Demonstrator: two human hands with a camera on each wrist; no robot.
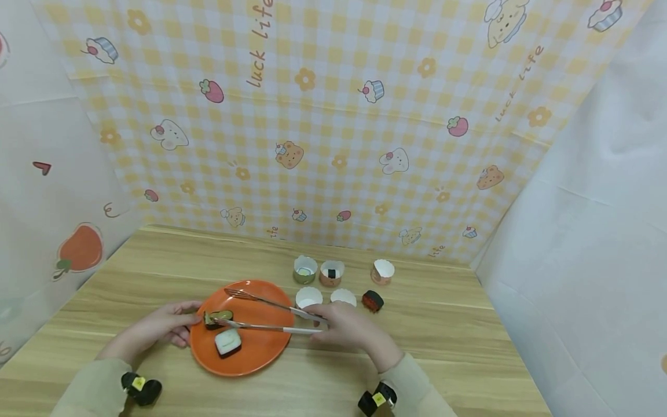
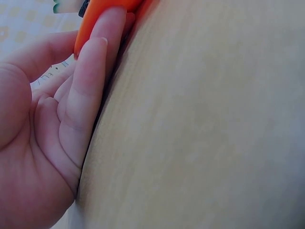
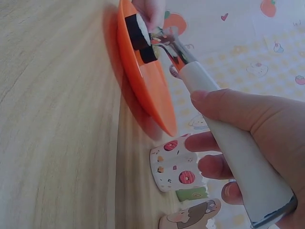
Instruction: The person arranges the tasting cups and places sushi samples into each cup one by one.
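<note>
My left hand (image 1: 158,327) pinches the left rim of an orange plate (image 1: 255,353), thumb above and fingers underneath. My right hand (image 1: 350,329) grips metal tongs by their white handles (image 3: 228,138). The two tong arms stand spread over the plate. Its lower tip is right at a toy sushi piece with a green-brown topping (image 1: 219,317), which lies near the plate's left side. Just in front of that piece is a toy sushi with a white top and black base (image 1: 227,341). In the right wrist view the tong tips overlap both pieces.
Several paper cups stand behind and right of the plate; a green one (image 1: 305,277) and a brownish one (image 1: 330,280) hold small pieces. Another cup (image 1: 383,273) is farther right. A black-and-red toy sushi (image 1: 372,300) lies on the wooden table (image 1: 443,347). A patterned cloth (image 1: 323,127) hangs behind.
</note>
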